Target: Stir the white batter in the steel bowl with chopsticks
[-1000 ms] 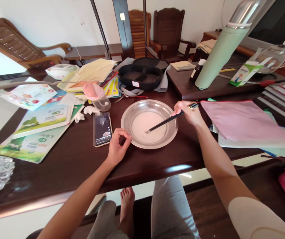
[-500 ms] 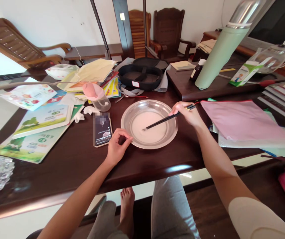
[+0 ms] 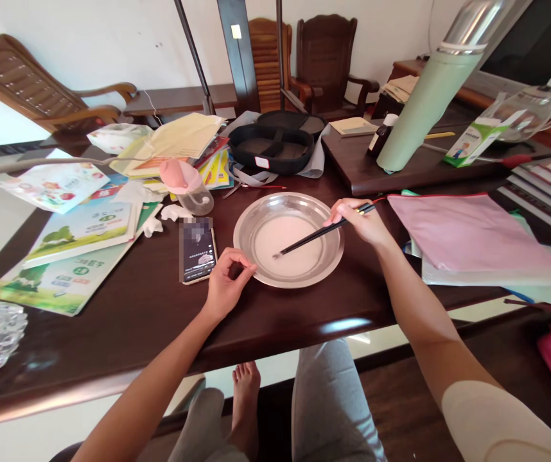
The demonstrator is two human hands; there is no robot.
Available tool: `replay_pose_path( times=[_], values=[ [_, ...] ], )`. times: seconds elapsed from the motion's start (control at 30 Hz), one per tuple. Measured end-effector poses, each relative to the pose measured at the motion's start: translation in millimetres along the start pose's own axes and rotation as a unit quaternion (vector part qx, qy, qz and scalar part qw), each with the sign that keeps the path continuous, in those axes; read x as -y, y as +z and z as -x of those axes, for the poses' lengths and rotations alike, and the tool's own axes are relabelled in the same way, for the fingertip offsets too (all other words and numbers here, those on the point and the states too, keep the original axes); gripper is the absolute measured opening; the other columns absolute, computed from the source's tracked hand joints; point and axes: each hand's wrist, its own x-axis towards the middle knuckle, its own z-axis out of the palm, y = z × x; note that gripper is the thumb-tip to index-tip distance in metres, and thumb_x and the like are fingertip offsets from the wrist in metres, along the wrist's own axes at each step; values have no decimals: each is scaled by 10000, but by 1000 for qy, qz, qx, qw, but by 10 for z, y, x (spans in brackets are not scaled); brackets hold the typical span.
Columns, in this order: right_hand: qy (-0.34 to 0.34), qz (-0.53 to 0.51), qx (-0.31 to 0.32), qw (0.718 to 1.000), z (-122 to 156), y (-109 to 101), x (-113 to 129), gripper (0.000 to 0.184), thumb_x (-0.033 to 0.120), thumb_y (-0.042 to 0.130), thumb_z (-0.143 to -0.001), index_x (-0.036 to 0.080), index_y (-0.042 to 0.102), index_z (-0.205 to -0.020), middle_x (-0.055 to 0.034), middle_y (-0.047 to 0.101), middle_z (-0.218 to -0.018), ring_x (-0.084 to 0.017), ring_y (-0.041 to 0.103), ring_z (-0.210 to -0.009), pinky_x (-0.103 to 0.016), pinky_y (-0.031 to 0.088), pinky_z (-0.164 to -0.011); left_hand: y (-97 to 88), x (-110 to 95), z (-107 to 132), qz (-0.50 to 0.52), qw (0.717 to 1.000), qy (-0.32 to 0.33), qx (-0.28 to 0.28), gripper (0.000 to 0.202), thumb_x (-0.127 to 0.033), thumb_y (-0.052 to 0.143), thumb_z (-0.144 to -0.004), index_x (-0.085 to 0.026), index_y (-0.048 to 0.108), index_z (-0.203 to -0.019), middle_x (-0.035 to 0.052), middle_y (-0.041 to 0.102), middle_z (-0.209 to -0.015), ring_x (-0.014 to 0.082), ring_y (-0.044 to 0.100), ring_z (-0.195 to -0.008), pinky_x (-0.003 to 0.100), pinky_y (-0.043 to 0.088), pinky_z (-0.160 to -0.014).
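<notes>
A round metal basin with a pale, whitish layer in its bottom stands on the dark table. My right hand is closed around a pair of black chopsticks over the basin's right rim. Their tips slant down left into the pale layer, with a little of something whitish on them. At the basin's lower left rim, my left hand pinches the edge between thumb and fingers. Just left of that hand lies a phone with its screen lit.
Books and crumpled tissues lie to the left, beside a pink-lidded cup. A black case sits behind the basin. On the right are a green thermos and a pink pouch.
The chopsticks and my right hand have shifted slightly, the tips moving a little down and left in the pale layer. My left hand stays at the rim.
</notes>
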Motion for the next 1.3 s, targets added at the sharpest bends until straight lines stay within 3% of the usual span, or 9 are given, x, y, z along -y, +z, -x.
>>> replay_pose_path(
  times=[0.1,0.27,0.33,0.57,0.63,0.77,0.83,1.07,1.3],
  values=[
    [-3,13,20,1000,-7,72,47,475,678,744,-824,231,745,-664,-46,797,-732,-210,781,-756,-343,605,-781,-1,-5,0,4,1000,-10,2,340,-503,781,-886,-213,630,-794,28,611,-830,170,598,-762,302,498,-716],
    [-2,22,-83,996,-21,-51,18,468,671,748,-826,247,720,-630,-29,770,-665,-226,777,-724,-374,610,-805,1,-12,-2,8,1000,-14,0,363,-531,785,-874,-216,628,-786,26,606,-820,173,594,-757,307,502,-711],
    [-1,11,-97,995,-16,-104,-10,491,674,728,-842,253,700,-590,-26,750,-628,-231,769,-698,-386,612,-789,2,-15,-5,9,1000,-11,2,358,-527,784,-877,-218,626,-788,24,604,-816,173,593,-753,309,503,-707],
    [6,14,34,999,-5,35,24,486,706,740,-808,240,750,-668,-47,797,-744,-221,782,-780,-358,607,-795,-2,-27,-12,1,1000,-4,6,364,-529,778,-883,-217,619,-783,22,600,-812,170,587,-747,305,498,-698],
    [3,25,13,1000,-16,53,33,475,701,750,-801,239,754,-688,-47,802,-756,-226,788,-817,-359,605,-824,-2,-28,-13,1,1000,-3,7,362,-527,776,-886,-217,619,-783,23,602,-817,168,587,-747,302,496,-693],
    [-7,22,-87,996,-34,-37,-5,455,666,757,-819,243,729,-655,-29,783,-693,-220,778,-743,-371,606,-827,4,-24,-16,5,1000,8,2,359,-520,779,-887,-216,620,-784,20,604,-810,166,590,-746,299,497,-697],
    [-1,8,-99,995,-32,-86,-26,479,668,738,-836,245,710,-613,-26,765,-648,-221,768,-697,-379,611,-801,7,-21,-16,8,1000,11,0,349,-509,782,-888,-215,622,-788,19,604,-808,164,592,-744,297,496,-696],
    [7,20,15,1000,-9,27,36,470,690,746,-813,244,752,-665,-47,806,-742,-229,790,-797,-355,611,-788,6,-21,-11,7,1000,1,0,366,-531,781,-881,-218,619,-784,26,605,-816,171,593,-750,310,502,-704],
    [1,24,-103,994,-25,-78,4,489,696,735,-820,253,704,-615,-25,766,-653,-235,774,-721,-397,613,-823,8,-27,-15,-1,1000,-5,0,384,-551,775,-876,-220,608,-776,24,599,-807,176,589,-744,316,504,-695]
  ],
)
